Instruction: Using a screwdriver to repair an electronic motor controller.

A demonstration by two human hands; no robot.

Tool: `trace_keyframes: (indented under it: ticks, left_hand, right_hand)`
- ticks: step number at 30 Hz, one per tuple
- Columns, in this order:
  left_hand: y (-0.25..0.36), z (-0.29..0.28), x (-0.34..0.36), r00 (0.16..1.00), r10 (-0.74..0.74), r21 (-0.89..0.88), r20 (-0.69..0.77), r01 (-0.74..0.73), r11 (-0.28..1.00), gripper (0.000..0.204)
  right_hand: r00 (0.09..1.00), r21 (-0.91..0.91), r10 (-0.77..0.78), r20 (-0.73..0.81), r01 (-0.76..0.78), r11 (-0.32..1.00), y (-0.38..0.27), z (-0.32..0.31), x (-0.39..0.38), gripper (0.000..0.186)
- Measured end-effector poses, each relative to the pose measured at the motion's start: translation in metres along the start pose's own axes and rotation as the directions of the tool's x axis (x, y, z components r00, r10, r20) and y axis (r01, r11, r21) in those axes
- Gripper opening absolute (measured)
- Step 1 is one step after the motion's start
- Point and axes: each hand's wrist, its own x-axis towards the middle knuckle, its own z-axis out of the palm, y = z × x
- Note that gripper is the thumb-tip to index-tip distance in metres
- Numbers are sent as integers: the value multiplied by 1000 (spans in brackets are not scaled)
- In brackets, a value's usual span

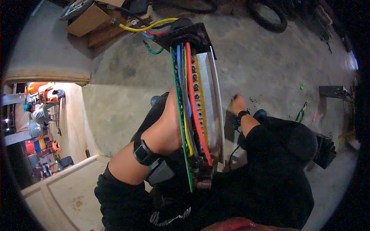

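Green along its left edge, the circuit assembly (188, 169) is seen edge-on in mid-view, up off the floor (135, 77), with its row of screws (195, 76) running beside the red cable (197, 123); the farther positions show heads, while the nearer ones look like bare holes, though too small to be sure; the left hand (165, 119) is against the green side, fingers hidden behind, so I cannot tell how tightly they close; a firm, level hold there should serve best, with that cable eased clear of the holes; the right hand (239, 103) is low, fingertips drawn together, though whether they pinch anything cannot be told; small dark bits (252, 101) lie near it, perhaps fasteners, best picked up singly; farther right, green-handled pliers (301, 112) lie well apart, best left unless needed.
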Motion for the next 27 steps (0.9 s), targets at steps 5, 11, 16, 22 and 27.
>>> trace_keyframes:
  ticks: [5, 11, 16, 22, 27]
  left_hand:
    - [-1, 11, 8, 998, 51, 12, 20, -51, 999, 40]
    - [1, 32, -9, 997, 75, 91, 32, -78, 993, 47]
    - [-9, 44, -7, 992, -23, 205, 126, -3, 979, 42]
    - [-20, 47, 2, 978, -13, 271, 210, -45, 961, 39]
    - [-26, 52, 11, 957, 3, 320, 289, -99, 942, 40]
  right_hand:
    - [999, 64, 20, -26, -19, 998, -11, -2, 1, 25]
    - [983, 708, 139, 122, -184, 682, -98, -79, 36, 20]
    - [991, 810, -129, 36, 47, 585, -202, -241, 21, 25]
    - [910, 845, -414, -15, 233, 482, -264, -363, -85, 27]
    - [923, 881, -384, 4, 179, 439, -247, -377, -141, 26]
